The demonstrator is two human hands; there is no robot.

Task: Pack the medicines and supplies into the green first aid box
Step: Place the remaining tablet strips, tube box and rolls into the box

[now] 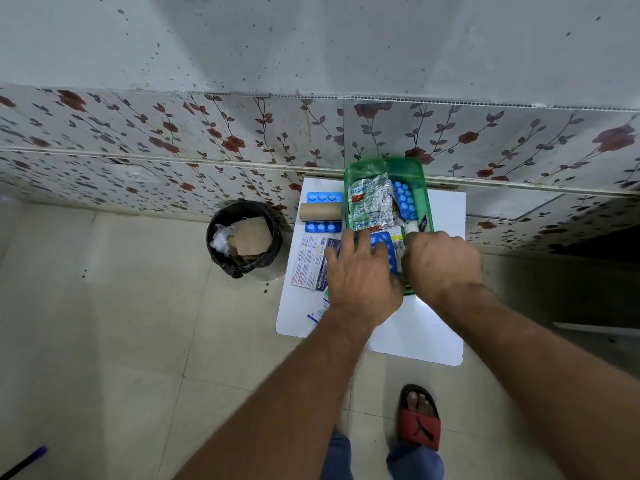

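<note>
The green first aid box (426, 202) stands open on a white board (415, 327), holding silver foil strips (370, 202), a blue blister pack (405, 199) and a small white bottle (412, 226). My left hand (360, 275) lies flat with fingers spread on a blue blister pack (382, 240) at the box's near end. My right hand (443, 265) is curled at the box's near right corner; what it holds is hidden. Left of the box lie two blue pill strips (323, 196) (322, 226), a brown roll (320, 212) and printed packets (310, 263).
A black-lined waste bin (244, 237) with cardboard and cotton stands on the tiled floor left of the board. A floral-tiled wall (207, 133) runs behind. My foot in a red sandal (419, 417) is near the board's front edge.
</note>
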